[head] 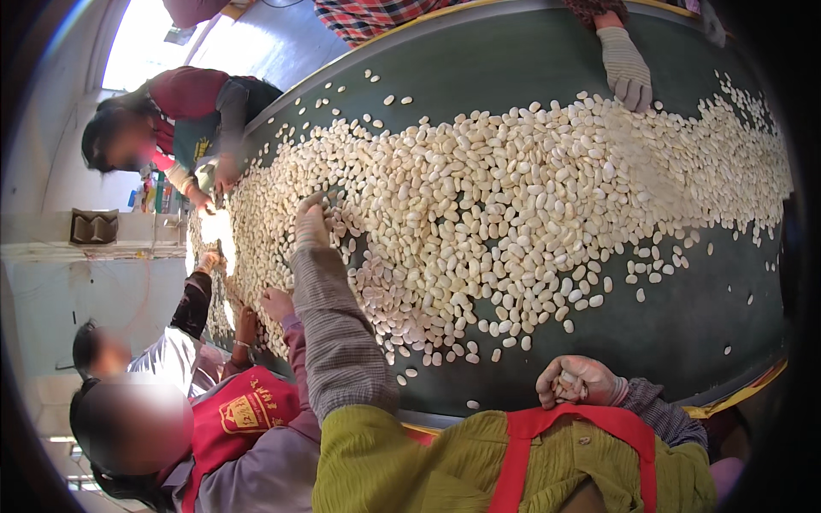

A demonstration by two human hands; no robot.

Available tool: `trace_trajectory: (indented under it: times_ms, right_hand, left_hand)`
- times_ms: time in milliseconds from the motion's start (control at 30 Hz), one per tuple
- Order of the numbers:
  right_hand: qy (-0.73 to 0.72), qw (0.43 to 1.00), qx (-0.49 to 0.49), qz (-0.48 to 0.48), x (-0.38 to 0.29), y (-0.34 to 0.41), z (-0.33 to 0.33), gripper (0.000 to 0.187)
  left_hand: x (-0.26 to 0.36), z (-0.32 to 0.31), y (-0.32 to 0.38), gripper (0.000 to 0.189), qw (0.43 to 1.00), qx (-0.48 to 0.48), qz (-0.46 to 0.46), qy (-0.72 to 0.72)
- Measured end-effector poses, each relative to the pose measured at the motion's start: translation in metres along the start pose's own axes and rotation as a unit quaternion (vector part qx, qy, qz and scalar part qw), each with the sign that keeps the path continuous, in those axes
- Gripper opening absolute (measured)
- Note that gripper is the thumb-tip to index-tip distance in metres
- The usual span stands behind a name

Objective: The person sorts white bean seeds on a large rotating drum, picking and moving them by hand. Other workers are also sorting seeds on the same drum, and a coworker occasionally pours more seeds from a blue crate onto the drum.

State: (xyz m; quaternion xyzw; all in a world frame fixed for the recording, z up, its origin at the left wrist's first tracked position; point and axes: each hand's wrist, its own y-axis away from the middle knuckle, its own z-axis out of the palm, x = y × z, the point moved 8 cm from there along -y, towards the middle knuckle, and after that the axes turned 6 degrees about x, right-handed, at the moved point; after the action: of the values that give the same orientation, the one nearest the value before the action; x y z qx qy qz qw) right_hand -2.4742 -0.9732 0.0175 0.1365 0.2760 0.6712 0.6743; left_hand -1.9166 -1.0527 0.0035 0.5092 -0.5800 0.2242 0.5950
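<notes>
A broad layer of large white beans (487, 192) covers the middle of a dark green belt-like table surface (487, 64). My left hand (312, 224), in a pale glove, reaches far out over the beans. Its fingertips are down among them, beside a small dark gap; whether they pinch a bean is not clear. Close to my body, above the near edge, my right hand (580, 381) is gloved and palm up. Its curled fingers hold several beans (569, 386), some of which look broken or discoloured.
Across the table a co-worker's gloved hand (627, 70) touches the beans. Other people's hands work at the left end, one hand (277, 303) close to my left forearm. A metal rim (442, 420) with yellow edging (737, 391) borders the table. Loose beans (648, 266) lie along the near side.
</notes>
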Motion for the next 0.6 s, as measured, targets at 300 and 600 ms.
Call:
trace_trajectory:
  times_ms: [300, 600]
  right_hand:
    - [-0.033, 0.999, 0.018, 0.006, -0.005, 0.016, -0.022, 0.044]
    - [0.019, 0.999, -0.016, -0.023, -0.021, 0.038, -0.027, 0.045]
  left_hand:
    - [-0.048, 0.176, 0.191, 0.024, 0.964, -0.254, 0.082, -0.024]
    - [-0.043, -0.076, 0.073, 0.022, 0.848, 0.259, -0.036, -0.461]
